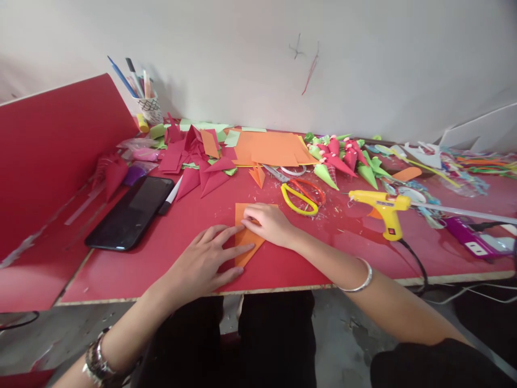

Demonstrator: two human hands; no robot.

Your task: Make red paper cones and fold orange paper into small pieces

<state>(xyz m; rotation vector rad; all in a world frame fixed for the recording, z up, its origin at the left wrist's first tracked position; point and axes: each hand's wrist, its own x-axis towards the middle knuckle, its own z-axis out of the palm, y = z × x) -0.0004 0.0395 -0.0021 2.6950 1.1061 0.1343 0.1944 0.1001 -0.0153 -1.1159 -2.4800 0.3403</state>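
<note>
A folded piece of orange paper lies on the red tabletop near its front edge, with a slanted edge at the lower right. My left hand rests flat on its left side, fingers spread. On the paper's upper part, my right hand has its fingers curled and pressed together at the sheet; the fingertips are partly hidden. Just beyond the paper sits a small folded orange piece. Scissors with yellow and red handles lie to the upper right of my right hand.
A yellow glue gun with its cord lies right, near a purple power strip. A black phone and a marker lie left. Behind are orange sheets, red folded papers, paper cones and a pen cup.
</note>
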